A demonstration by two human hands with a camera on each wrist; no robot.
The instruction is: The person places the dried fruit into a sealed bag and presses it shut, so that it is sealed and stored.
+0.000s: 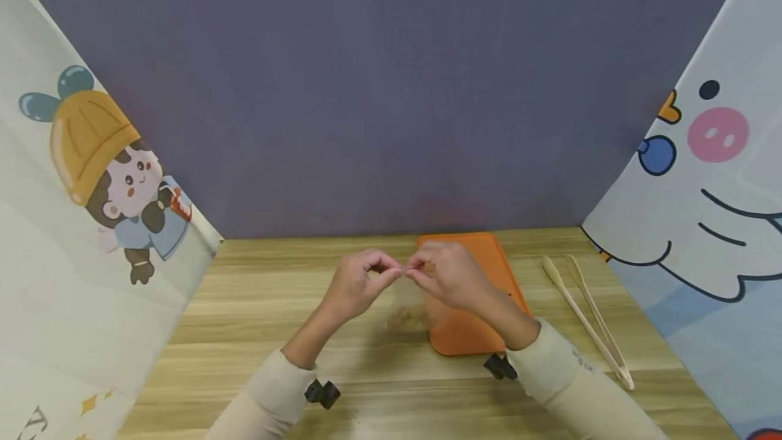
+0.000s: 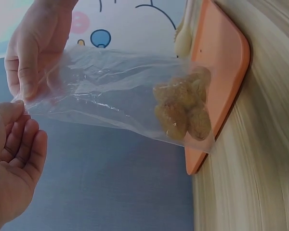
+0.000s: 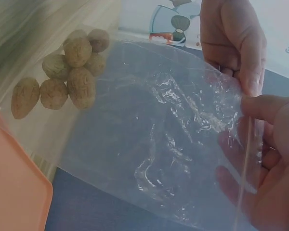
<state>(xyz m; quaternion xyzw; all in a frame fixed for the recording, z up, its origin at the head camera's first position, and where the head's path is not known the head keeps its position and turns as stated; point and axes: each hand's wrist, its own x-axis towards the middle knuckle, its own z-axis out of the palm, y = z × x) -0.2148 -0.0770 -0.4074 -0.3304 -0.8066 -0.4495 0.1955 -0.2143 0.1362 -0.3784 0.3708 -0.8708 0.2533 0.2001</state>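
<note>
A clear plastic zip bag (image 2: 111,91) hangs between the two hands over the table, with several brown, wrinkled nuts (image 3: 79,86), walnut-like, gathered at its bottom. My left hand (image 1: 359,284) pinches the bag's top edge between thumb and index finger. Right beside it, my right hand (image 1: 449,273) pinches the same edge, the fingertips of both hands almost meeting. In the right wrist view the seal strip runs along the top near the right hand's fingers (image 3: 231,185), which show through the film. Behind the bag and right forearm lies an orange tray (image 1: 470,338), partly covered.
Wooden tongs (image 1: 589,321) lie on the right side of the wood-grain table (image 1: 244,331). A dark grey panel (image 1: 391,87) stands at the back. Printed cartoon panels (image 1: 702,223) close off both sides.
</note>
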